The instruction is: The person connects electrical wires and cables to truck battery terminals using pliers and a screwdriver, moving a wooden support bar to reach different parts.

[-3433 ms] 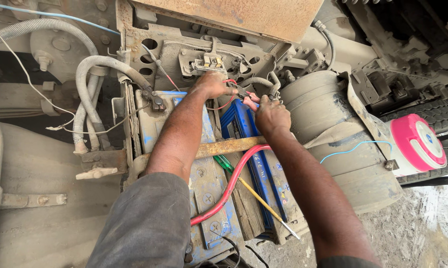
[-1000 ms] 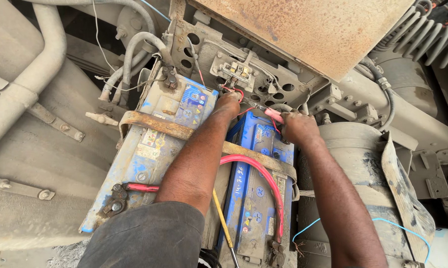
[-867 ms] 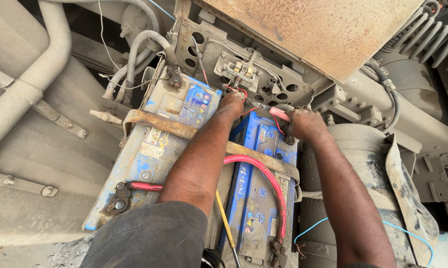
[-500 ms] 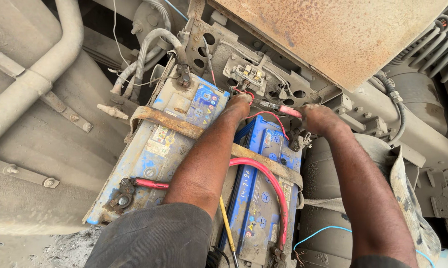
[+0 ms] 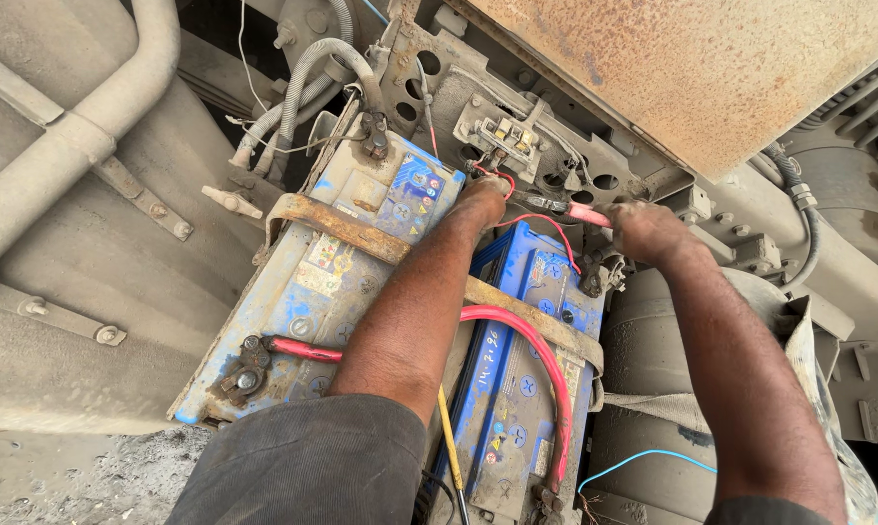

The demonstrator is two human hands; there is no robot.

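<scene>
Two batteries sit side by side in the tray under the rusty panel (image 5: 711,78): the left battery (image 5: 332,282) and the right battery (image 5: 521,389), both dusty and blue. A rusted hold-down strap (image 5: 361,228) lies across their tops, and it appears seated.

The left hand (image 5: 482,194) reaches to the far end of the batteries, fingers curled at the thin red wire (image 5: 546,226); whether it pinches the wire or merely steadies it cannot be told, as the fingertips are hidden against the bracket. The right hand (image 5: 643,228) is clenched round the pink-handled tool (image 5: 570,209), whose dark tip points toward the left hand and the wire end. The wire loops from that point down toward the right battery's far terminal (image 5: 594,282).

Found in place: the thick red cable (image 5: 526,350) runs from the near terminal (image 5: 244,365) of the left battery, passes under the left forearm and arcs over to the near end of the right battery. A grey hose (image 5: 312,68) ends at the left battery's far post.

Judgement: the heavy cabling and the strap look finished. The thin-wire connection at the fuse block (image 5: 502,131) is the item in hand and reads as incomplete. A loose blue wire (image 5: 643,457) lies beside the tank, unattached as far as can be seen.
</scene>
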